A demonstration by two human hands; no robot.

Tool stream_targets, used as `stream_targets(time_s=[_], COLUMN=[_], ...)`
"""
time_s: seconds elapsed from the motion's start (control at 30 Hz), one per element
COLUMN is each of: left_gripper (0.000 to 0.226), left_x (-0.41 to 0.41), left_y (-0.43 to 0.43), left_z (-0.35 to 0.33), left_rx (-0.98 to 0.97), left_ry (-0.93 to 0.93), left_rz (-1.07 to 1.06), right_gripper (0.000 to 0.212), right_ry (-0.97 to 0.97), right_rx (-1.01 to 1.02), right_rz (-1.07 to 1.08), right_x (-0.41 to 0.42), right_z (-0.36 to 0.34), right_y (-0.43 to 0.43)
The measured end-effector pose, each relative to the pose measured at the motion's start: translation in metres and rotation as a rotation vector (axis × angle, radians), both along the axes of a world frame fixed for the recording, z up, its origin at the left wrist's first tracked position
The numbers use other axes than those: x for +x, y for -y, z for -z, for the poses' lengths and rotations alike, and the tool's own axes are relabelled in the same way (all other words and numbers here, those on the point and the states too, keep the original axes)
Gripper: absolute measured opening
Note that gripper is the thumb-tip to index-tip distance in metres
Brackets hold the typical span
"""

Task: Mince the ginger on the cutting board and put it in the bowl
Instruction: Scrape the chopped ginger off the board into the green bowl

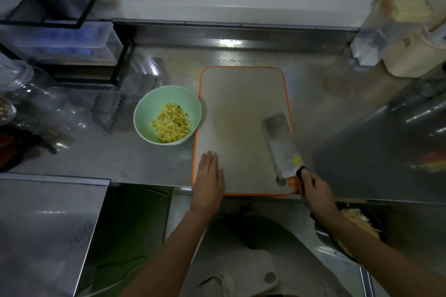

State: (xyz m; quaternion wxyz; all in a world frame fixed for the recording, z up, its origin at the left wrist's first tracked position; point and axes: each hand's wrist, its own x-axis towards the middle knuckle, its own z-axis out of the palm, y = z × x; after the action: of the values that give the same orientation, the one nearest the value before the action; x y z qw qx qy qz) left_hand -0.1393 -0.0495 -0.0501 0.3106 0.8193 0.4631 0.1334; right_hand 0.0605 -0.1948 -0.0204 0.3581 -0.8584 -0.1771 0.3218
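Counter (149,159) bears bowl (154,101) of ginger (171,122); right hand (313,190) holds cleaver (281,144).

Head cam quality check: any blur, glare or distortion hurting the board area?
Head view: dim overall; the cleaver blade is motion-smeared; a glare patch sits on the steel counter at the back; wide-angle bending at the frame edges, with the shelf at left soft; the minced ginger, bowl and cutting board read fairly clearly.
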Motion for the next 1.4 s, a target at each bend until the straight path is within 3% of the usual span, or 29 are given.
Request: stream_targets(time_s=[0.17,0.4,0.63,0.93,1.2,1.4], left_gripper=[0.051,0.047,0.051,0.044,0.045,0.049], left_x=[0.025,0.05,0.027,0.035,0.045,0.073], left_y=[0.013,0.011,-0.024,-0.015,-0.011,-0.03], left_z=[0.004,0.007,0.006,0.003,-0.002,-0.043], left_rx=[-0.114,-0.139,-0.047,-0.134,-0.123,-0.058], left_ry=[0.105,0.216,0.173,0.232,0.296,0.4], left_rz=[0.014,0.06,-0.134,-0.206,-0.193,-0.046], right_gripper=[0.04,0.026,0.028,0.022,0.032,0.04], right_ry=[-0.077,-0.226,-0.252,-0.296,-0.308,-0.262], right_rx=[0.022,0.057,0.037,0.014,0.114,0.253], right_rz=[0.052,-0.088,-0.219,-0.35,-0.29,-0.206], right_x=[-0.031,-0.067,-0.084,-0.108,-0.098,-0.076], right_z=[0.009,0.005,0.003,0.004,-0.008,-0.028], right_y=[0.009,0.005,-0.008,-0.016,-0.017,-0.03])
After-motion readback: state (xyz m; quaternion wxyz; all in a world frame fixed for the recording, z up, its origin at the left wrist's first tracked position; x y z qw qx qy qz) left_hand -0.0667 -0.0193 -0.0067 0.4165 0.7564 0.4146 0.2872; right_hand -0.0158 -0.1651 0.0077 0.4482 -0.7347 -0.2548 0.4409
